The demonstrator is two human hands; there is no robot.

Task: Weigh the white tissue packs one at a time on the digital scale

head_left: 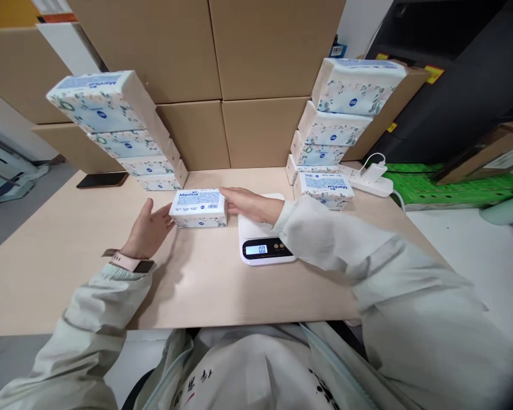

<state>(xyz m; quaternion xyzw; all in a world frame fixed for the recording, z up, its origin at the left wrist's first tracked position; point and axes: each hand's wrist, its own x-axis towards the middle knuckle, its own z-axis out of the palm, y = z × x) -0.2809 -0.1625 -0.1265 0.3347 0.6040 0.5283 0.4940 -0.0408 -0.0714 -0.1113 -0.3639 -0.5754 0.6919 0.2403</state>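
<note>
"Pale grey-green sleeves [410, 307] of thin, crinkled fabric are closest to us. Where do they lead?"

"To the wearer's bare left hand [147, 232] and right hand [252, 205], over a smooth, pale wood-look table [222, 290]."

"What's between them?"

"One white, brick-shaped, soft-looking tissue pack [199, 208] with blue print, just left of a flat white plastic scale [248, 230]. The left hand is spread wide, thumb clear, fingertips at the pack's left end; the right hand's fingers hold its right end. Whether it rests on the wood or hangs just above, I can't tell."

"What could go wrong?"

"Its film wrap looks slick, so uneven pressure from the two hands might let it slip or tip. And the right sleeve passes over the scale; sagging fabric could press on it, though its lit display [256, 249] shows 0.0."

"And those floral-printed packs behind?"

"A left stack [102, 105] and a right stack [353, 91], soft blocks set slightly out of line. An elbow's knock could topple either, I'd judge. Flat, matt brown cardboard boxes [265, 134] stand behind."
</note>
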